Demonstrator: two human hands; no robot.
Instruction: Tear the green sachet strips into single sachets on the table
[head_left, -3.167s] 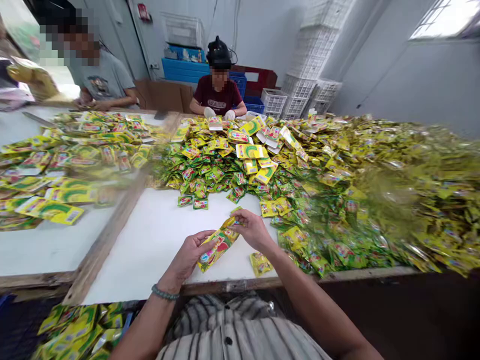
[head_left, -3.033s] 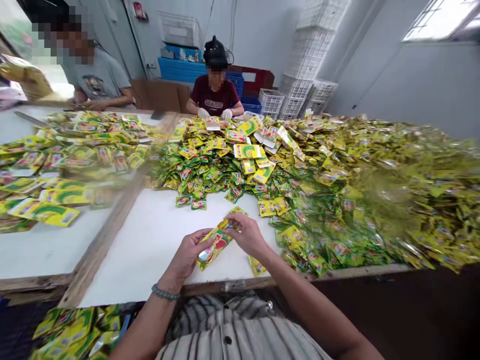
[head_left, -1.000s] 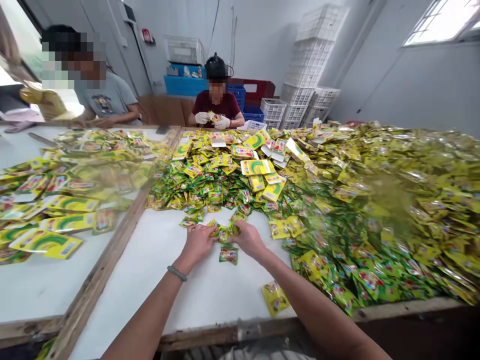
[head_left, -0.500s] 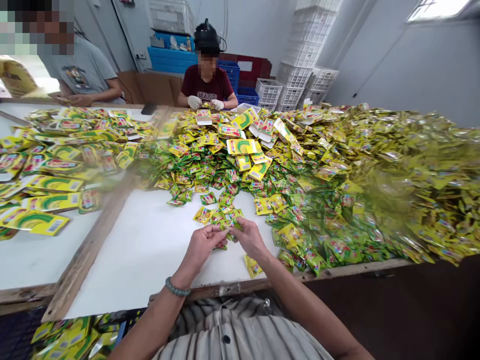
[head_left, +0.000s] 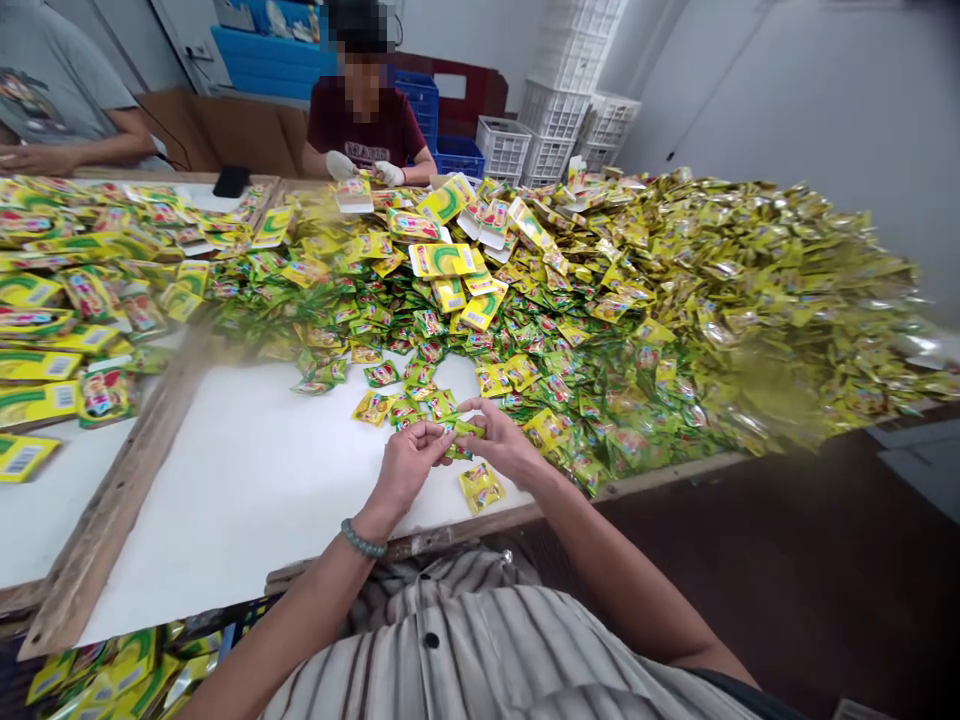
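Observation:
Over the white tabletop (head_left: 247,470), my left hand (head_left: 407,462) pinches one end of a small green packet (head_left: 469,429) between thumb and fingers. My right hand (head_left: 511,446) grips the packet's other end, with the fingers curved around it. Partly hidden by the hands, more green packets lie just beyond, among them one green packet (head_left: 442,403). A yellow packet (head_left: 372,408) is beside them to the left. Nearer the table edge, a yellow double packet (head_left: 481,488) rests flat below my right hand.
A large heap of green and yellow packets (head_left: 675,290) spreads ahead and right. Yellow boxes (head_left: 442,260) lie on it. A wooden strip (head_left: 127,490) divides the table, with more boxes (head_left: 45,365) leftward. A gloved co-worker (head_left: 367,130) sits opposite; stacked white crates (head_left: 555,110) stand behind.
The camera view has turned right and tilted down. My fingertips, close together before, are now farther apart, and the green packet shows between them.

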